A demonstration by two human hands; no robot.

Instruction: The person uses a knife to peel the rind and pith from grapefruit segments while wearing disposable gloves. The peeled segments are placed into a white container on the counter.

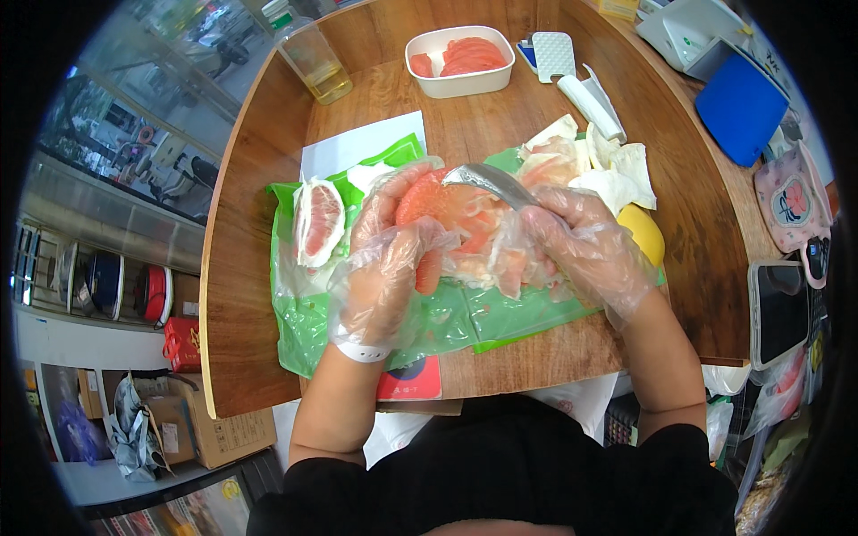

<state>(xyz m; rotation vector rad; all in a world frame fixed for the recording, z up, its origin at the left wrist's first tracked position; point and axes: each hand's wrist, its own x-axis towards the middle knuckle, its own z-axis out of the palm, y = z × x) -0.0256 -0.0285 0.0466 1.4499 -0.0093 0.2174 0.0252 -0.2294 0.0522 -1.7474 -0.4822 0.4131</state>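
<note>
Both hands wear clear plastic gloves. My left hand (pixel 385 251) grips a piece of peeled red pomelo flesh (pixel 423 199). In my right hand (pixel 580 231) is a small knife with a curved metal blade (pixel 489 181), its tip close to the flesh; the handle is hidden by my fingers. Below and between the hands lies a heap of torn membranes and pulp scraps (pixel 506 261) on a green plastic bag (pixel 439 321). A pomelo wedge still in white pith (pixel 320 222) rests left of my left hand. White rind pieces (pixel 620 171) and yellow peel (pixel 641 234) lie beyond my right hand.
Toward the back stands a white tub (pixel 459 84) holding peeled red segments. A bottle of yellowish liquid (pixel 312 57) is at the back left. A white roll (pixel 593 104) lies at the back right. Raised wooden walls (pixel 251 221) border the work surface. A tablet-like device (pixel 777 311) sits right.
</note>
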